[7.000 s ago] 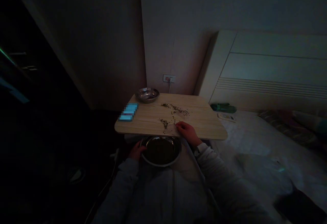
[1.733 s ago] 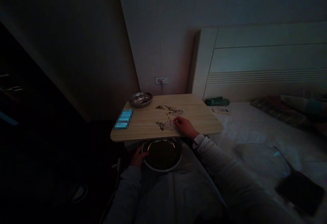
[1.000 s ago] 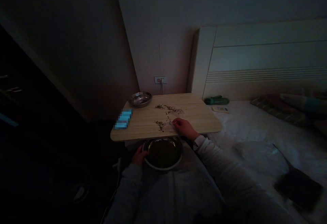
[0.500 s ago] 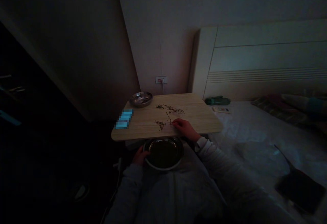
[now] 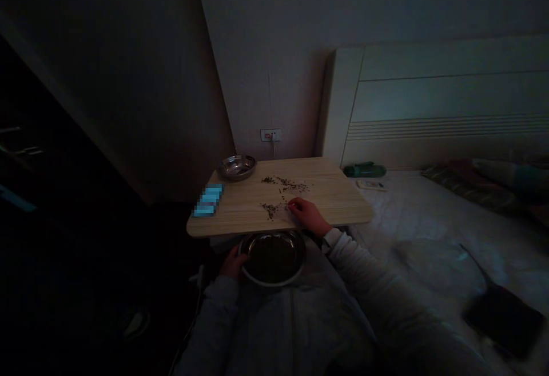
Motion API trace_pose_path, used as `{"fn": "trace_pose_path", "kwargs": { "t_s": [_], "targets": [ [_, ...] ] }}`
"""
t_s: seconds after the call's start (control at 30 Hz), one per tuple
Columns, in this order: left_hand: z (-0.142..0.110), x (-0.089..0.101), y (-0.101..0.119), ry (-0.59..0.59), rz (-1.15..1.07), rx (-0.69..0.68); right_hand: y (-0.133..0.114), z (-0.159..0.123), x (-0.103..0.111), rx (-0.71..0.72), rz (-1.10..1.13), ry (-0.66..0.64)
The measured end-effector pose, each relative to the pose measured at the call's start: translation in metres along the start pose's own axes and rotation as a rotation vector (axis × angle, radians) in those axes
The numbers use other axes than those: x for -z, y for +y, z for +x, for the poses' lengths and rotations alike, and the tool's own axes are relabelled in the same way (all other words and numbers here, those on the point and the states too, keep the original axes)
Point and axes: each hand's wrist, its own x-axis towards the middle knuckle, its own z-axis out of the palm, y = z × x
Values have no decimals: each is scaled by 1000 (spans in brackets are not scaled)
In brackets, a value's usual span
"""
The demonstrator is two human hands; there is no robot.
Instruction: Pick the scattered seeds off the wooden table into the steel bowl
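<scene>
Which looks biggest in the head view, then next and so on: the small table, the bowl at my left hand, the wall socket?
1. Small table
2. Bowl at left hand
3. Wall socket

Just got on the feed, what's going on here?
A person sits at a small wooden table. Their left hand holds the rim of a metal basin just below the table's near edge. Their right hand is at the small dark bits scattered on the tabletop, fingertips pinched; whether they grip anything is too small to tell. A second metal bowl stands at the far left corner.
</scene>
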Motion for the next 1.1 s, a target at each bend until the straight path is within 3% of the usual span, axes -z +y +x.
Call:
{"fn": "trace_pose_path", "kwargs": {
  "t_s": [0.63, 0.83, 1.1],
  "targets": [
    [-3, 1, 0, 16, 42, 27, -4, -2, -2, -26, -28, 23],
    [4, 3, -5, -50, 25, 31, -5, -2, -2, -34, -12, 22],
    [1, 6, -1, 6, 22, 32, -4, -1, -4, -33, -12, 26]
  ]
}}
